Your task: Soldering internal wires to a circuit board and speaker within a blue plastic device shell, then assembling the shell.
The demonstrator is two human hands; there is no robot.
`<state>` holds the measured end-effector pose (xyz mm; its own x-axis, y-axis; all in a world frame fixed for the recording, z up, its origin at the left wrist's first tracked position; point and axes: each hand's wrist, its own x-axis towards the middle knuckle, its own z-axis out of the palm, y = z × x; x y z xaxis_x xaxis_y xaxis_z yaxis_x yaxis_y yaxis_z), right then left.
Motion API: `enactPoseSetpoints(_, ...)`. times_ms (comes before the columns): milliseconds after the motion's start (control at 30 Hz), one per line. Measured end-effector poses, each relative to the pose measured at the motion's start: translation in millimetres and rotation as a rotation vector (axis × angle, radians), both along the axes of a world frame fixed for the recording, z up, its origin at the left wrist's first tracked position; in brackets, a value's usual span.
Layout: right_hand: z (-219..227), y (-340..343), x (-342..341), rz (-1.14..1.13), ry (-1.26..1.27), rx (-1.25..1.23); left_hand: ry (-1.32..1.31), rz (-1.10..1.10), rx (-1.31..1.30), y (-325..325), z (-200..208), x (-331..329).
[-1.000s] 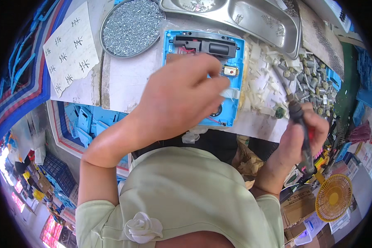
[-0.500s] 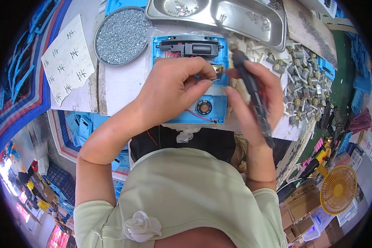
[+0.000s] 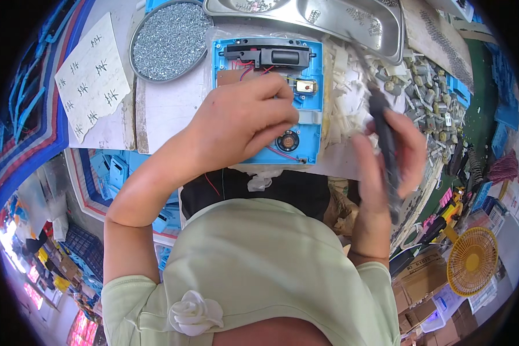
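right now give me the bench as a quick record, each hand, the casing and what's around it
left hand: curled over the open casing; grip contents hidden
right hand: right of the casing, holding the tool, slightly blurred
tool: dark handle, thin tip pointing away from the wearer
casing: blue, open, black part at far end, round speaker at near end
left side: round tray of small silvery pieces, marked paper sheet
right side: heap of small grey motor-like parts
far side: compartmented metal tray
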<state>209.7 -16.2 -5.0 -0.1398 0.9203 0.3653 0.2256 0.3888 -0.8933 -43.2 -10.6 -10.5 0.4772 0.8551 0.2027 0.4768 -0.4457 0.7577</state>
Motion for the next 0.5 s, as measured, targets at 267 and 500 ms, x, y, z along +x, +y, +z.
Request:
enactPoseSetpoints(267, 8.3, -27.1, 33.8, -0.022, 0.157, -0.195, 0.067, -0.154, 0.087, 3.8, -3.3, -9.4)
enactPoseSetpoints(500, -24.7, -33.3, -33.3, 0.209, -0.282, 0.066, 0.006, -0.131, 0.12, 0.9, -11.4, -12.9)
